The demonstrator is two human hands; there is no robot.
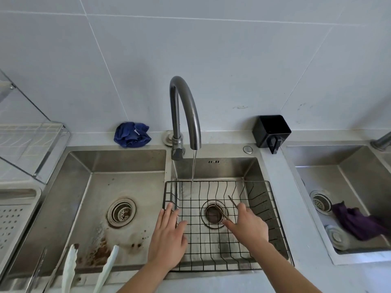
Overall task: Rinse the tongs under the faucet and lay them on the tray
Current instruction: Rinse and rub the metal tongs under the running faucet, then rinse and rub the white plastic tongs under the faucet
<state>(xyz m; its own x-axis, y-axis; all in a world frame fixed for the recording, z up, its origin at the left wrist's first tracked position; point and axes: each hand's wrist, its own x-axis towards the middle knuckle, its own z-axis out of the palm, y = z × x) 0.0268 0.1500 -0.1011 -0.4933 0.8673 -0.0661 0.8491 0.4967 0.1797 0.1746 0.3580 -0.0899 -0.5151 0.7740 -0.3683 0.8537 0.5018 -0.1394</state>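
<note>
The thin dark metal tongs [233, 203] are in the right hand [247, 224], over the black wire basket [222, 182] that sits in the right stainless-steel basin [211, 168]. Their two arms spread in a narrow V and point away from the person. One tip lies over the round drain [213, 215], and the other lies further back and to the right. The joined end is hidden under the hand. The arms are thin enough to merge partly with the wire grid, so I cannot tell whether the tips touch the basket.

Right hand: thumb and curled fingers pinch the tongs near their rear end.

Left hand [169, 235]: palm down, fingers straight and close together, holding nothing. Its fingertips reach the basket's left rim. I cannot tell whether it touches the wire.

The curved grey faucet [186, 106] releases a thin stream of water [193, 172]. The stream falls into the rear left part of the basket, to the left of the tongs and clear of both hands.

The white perforated tray [12, 214] stands left of the left basin [101, 166] and is cut off by the frame edge. A pair of pale long-armed tongs [69, 267] lies at that basin's front rim, cut off at the bottom edge. The metal utensil beside it is too blurred to identify.

A crumpled blue cloth [132, 135] and a black square container [271, 130] sit on the ledge behind the basins.
</note>
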